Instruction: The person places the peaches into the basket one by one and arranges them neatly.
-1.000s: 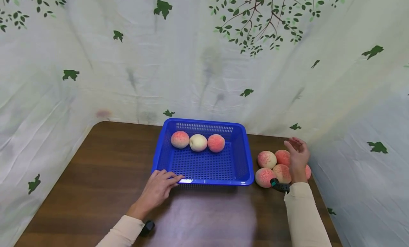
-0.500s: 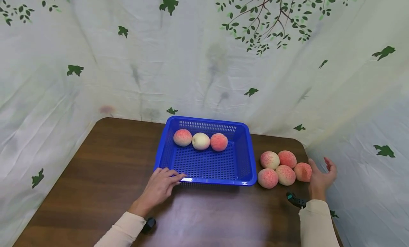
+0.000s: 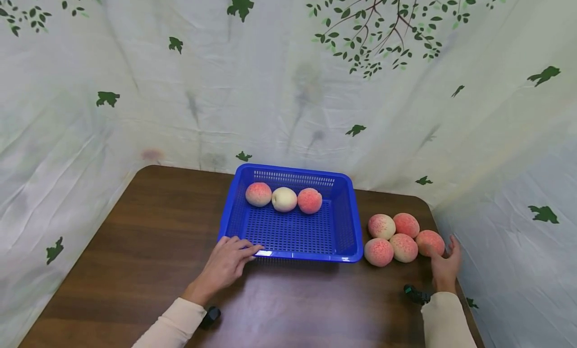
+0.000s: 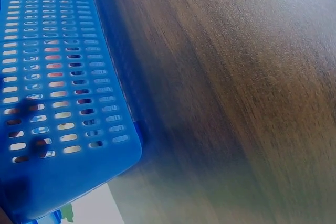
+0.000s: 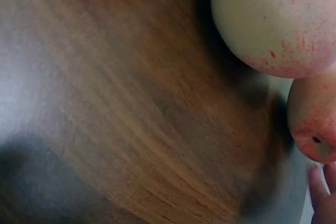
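Five round pink-and-cream peaches (image 3: 404, 248) are sitting beside the blue perforated plastic basket (image 3: 297, 238), which is holding three more peaches (image 3: 284, 200); the left hand (image 3: 227, 263) is gripping its front rim (image 3: 311, 257), seemingly for steadiness; the right hand (image 3: 446, 269), fingers parted, is flanking the rightmost peach (image 3: 428, 242).

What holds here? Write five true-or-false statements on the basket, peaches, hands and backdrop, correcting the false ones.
1. Three peaches sit in the blue basket. True.
2. The left hand is on the basket's far rim. False: the left hand is on the near rim.
3. Five peaches lie on the brown table. True.
4. The right hand is inside the basket. False: the right hand is at the rightmost peach.
5. The cloth backdrop has green leaf prints. True.
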The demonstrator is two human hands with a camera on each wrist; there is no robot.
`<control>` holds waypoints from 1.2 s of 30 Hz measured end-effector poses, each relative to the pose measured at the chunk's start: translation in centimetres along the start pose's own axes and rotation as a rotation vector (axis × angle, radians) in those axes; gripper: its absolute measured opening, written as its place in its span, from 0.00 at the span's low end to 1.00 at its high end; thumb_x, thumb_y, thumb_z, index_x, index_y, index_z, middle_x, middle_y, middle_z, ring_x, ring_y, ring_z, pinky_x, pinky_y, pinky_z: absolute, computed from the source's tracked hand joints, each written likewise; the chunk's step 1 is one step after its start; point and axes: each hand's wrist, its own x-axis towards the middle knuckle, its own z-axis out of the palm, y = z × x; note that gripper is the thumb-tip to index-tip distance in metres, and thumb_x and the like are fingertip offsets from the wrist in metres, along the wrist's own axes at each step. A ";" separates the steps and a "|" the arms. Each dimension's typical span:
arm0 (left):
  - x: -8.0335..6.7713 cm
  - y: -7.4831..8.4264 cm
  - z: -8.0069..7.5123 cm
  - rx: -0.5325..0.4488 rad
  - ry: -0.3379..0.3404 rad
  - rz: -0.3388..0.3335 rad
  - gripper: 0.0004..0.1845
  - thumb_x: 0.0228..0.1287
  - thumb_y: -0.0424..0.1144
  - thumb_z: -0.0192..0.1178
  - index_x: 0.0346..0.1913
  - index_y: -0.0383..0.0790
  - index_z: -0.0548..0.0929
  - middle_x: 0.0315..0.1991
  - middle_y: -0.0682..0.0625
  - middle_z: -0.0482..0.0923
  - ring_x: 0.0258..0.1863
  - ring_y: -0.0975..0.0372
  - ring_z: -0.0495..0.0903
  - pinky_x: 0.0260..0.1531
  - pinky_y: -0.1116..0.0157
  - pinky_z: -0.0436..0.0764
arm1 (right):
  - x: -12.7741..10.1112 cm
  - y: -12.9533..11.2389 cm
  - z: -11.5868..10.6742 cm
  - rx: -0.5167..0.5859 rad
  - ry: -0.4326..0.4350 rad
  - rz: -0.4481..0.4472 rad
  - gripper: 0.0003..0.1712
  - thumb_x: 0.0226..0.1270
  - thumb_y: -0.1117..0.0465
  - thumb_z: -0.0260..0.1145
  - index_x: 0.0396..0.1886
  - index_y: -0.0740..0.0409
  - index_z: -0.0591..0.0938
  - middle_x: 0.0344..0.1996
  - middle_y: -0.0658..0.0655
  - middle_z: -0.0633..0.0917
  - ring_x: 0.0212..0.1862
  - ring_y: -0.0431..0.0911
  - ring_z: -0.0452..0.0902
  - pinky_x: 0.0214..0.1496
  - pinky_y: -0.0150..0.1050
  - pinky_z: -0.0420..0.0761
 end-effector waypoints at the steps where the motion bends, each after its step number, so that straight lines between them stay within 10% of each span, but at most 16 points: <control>1: 0.0 0.0 0.0 -0.002 0.002 0.001 0.15 0.55 0.36 0.69 0.47 0.51 0.88 0.35 0.58 0.84 0.33 0.62 0.75 0.35 0.63 0.67 | -0.1 0.0 0.0 -0.004 -0.014 0.005 0.46 0.67 0.62 0.62 0.78 0.49 0.48 0.76 0.61 0.48 0.75 0.57 0.42 0.73 0.53 0.48; 27: -0.2 0.1 0.2 0.001 0.050 0.030 0.16 0.53 0.35 0.69 0.46 0.51 0.88 0.35 0.58 0.83 0.32 0.62 0.74 0.35 0.62 0.67 | -0.1 0.7 -1.3 0.000 -0.034 0.090 0.51 0.63 0.57 0.69 0.77 0.53 0.48 0.73 0.62 0.53 0.68 0.54 0.55 0.71 0.46 0.57; 36: 0.0 -0.1 0.2 0.013 0.042 0.027 0.15 0.53 0.36 0.69 0.46 0.52 0.88 0.35 0.57 0.83 0.32 0.61 0.74 0.35 0.62 0.67 | -1.3 0.7 -1.9 0.118 -0.008 0.115 0.50 0.61 0.57 0.70 0.76 0.50 0.51 0.68 0.62 0.59 0.49 0.36 0.66 0.43 0.20 0.75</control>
